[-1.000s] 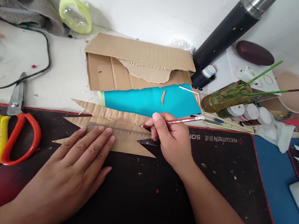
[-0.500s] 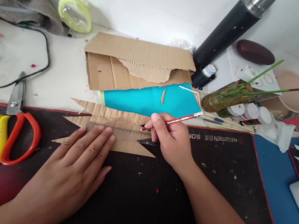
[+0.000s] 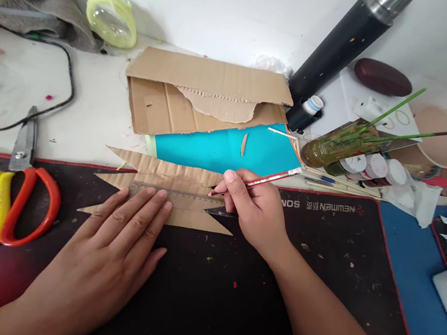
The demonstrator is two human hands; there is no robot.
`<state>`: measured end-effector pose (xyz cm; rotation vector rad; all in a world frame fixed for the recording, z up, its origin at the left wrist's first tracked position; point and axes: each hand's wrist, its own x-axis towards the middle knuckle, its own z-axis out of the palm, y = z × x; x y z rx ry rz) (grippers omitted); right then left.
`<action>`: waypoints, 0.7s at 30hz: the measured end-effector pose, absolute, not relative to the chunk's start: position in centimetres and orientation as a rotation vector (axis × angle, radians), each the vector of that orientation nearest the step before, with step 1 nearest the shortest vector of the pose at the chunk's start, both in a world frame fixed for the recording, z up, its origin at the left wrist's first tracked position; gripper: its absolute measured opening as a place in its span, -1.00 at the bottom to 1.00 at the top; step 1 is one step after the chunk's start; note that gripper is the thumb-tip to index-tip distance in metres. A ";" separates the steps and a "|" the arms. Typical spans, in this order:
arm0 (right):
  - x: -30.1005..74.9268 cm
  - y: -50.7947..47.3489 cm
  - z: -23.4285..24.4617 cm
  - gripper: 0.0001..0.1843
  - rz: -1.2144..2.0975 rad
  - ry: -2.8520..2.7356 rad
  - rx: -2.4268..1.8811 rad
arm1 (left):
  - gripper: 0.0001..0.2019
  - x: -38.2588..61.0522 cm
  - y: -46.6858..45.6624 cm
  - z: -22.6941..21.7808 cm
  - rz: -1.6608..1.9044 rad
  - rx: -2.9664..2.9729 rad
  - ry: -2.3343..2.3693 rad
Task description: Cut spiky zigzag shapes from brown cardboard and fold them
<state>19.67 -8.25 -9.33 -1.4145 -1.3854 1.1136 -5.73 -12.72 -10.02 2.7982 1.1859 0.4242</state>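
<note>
A piece of corrugated cardboard (image 3: 197, 221) with pointed, notched ends lies on the black mat (image 3: 201, 301). Across it lies a clear ruler (image 3: 188, 200). My left hand (image 3: 121, 236) is flat, fingers stretched out, its fingertips pressing on the ruler and cardboard. Between the thumb and fingers of my right hand (image 3: 255, 207) is a red and black pencil (image 3: 268, 179). Its tip sits at the ruler's upper edge, near the right-hand notch. The right hand hides part of the cardboard's right side and of the ruler's end.
Scissors (image 3: 8, 194) with yellow and red handles lie at the left. Behind the cardboard are a folded cardboard piece (image 3: 213, 77) and a turquoise sheet (image 3: 210, 145). A jar with green sticks (image 3: 334, 143), paint pots (image 3: 373, 168) and a black cylinder (image 3: 337, 49) stand at the back right.
Almost nothing differs. The pencil tip has shifted very slightly left along the ruler's edge; my left hand, the ruler and the cardboard stay in place.
</note>
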 end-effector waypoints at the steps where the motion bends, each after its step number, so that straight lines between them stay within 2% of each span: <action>1: 19.7 -8.2 -9.3 -0.55 1.114 -1.388 -1.414 | -0.44 -5.7 -12.7 -10.0 0.422 2.797 1.187; 21: 19.6 -8.3 -9.2 -0.52 1.136 -1.376 -1.435 | -0.42 -5.8 -12.8 -9.8 0.425 2.807 1.203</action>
